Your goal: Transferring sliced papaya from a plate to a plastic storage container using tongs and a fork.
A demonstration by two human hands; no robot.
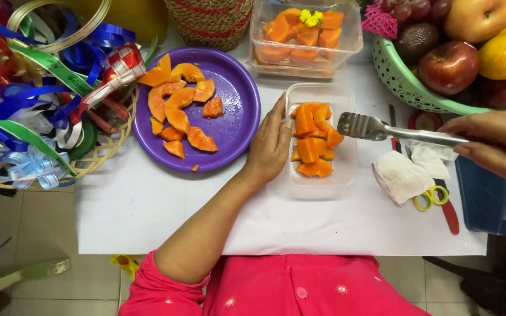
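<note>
At a white-covered table, a person in a pink top steadies a clear plastic tub with the left hand, fingers flat and loosely spread against the tub's left wall, gripping nothing. The right hand is closed around the handle of metal tongs, whose tips hover just above the papaya pieces packed inside the tub. Whether the tongs carry a slice is hard to tell from this angle; they look empty. More cut papaya lies on a purple plate just left of the tub, and a second, filled tub sits behind it. A green basket of fruit stands at right, and red-handled scissors lie beside a crumpled tissue. Arranging well here, it seems, means keeping the tub braced and nudging the soft slices lightly, so they sit snug without bruising.
</note>
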